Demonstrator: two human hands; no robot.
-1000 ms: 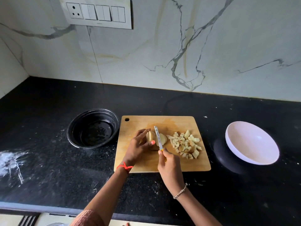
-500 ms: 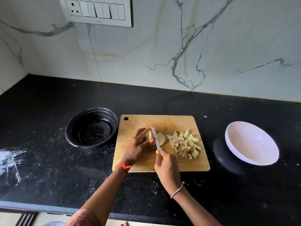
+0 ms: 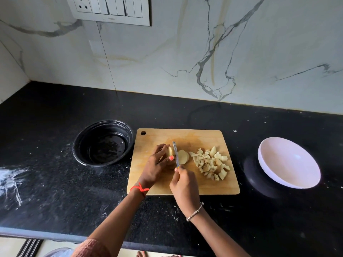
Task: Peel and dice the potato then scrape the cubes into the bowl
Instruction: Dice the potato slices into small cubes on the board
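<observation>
On the cutting board, left fingers clamp potato, right fingers grip knife.

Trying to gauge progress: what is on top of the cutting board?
Potato cubes, one cut slice, and a potato piece held by the left hand, which hides most of it. The knife in the right hand stands between them.
</observation>
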